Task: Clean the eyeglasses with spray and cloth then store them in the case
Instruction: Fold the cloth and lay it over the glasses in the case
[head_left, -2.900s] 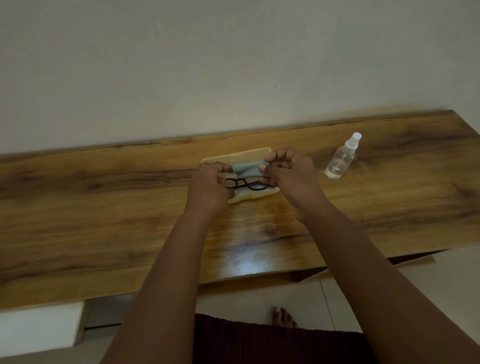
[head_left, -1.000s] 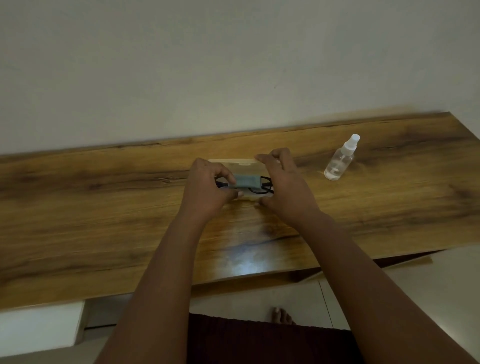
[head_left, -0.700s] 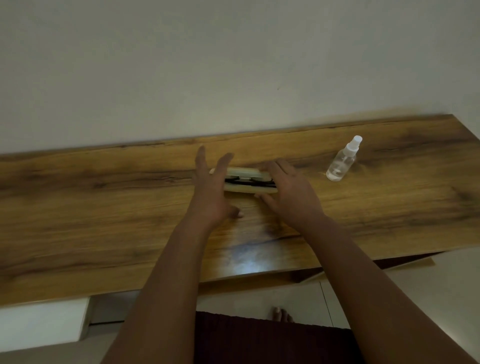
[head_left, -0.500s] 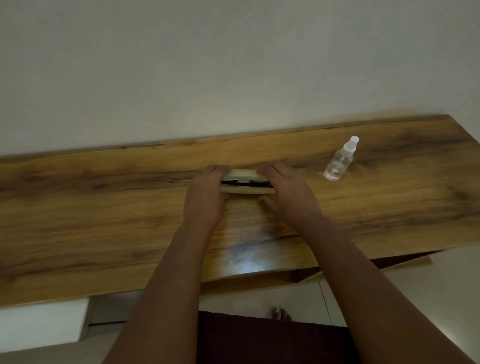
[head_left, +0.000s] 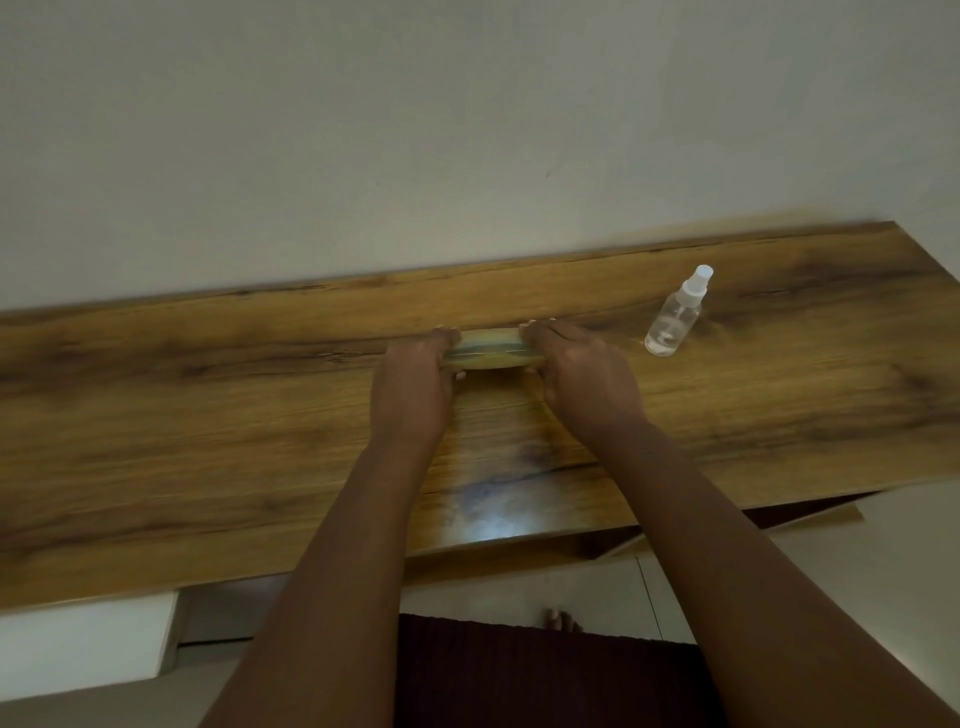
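Observation:
A cream eyeglass case (head_left: 488, 354) lies on the wooden table (head_left: 208, 415), its lid down with only a thin seam showing along the front. My left hand (head_left: 418, 384) grips its left end, fingers over the lid and thumb at the front. My right hand (head_left: 582, 379) grips its right end the same way. The eyeglasses and the blue cloth are hidden inside the case. A clear spray bottle (head_left: 675, 319) with a white cap stands upright to the right of my right hand, apart from it.
A plain wall runs along the table's far edge. The table's right end lies just past the bottle. Below the near edge I see white cabinet fronts (head_left: 88, 644), a tiled floor and a bare foot (head_left: 561, 619).
The glasses and cloth went into the open case. Both hands then brought the lid down; the dark gap seen half a second ago has narrowed to a thin seam.

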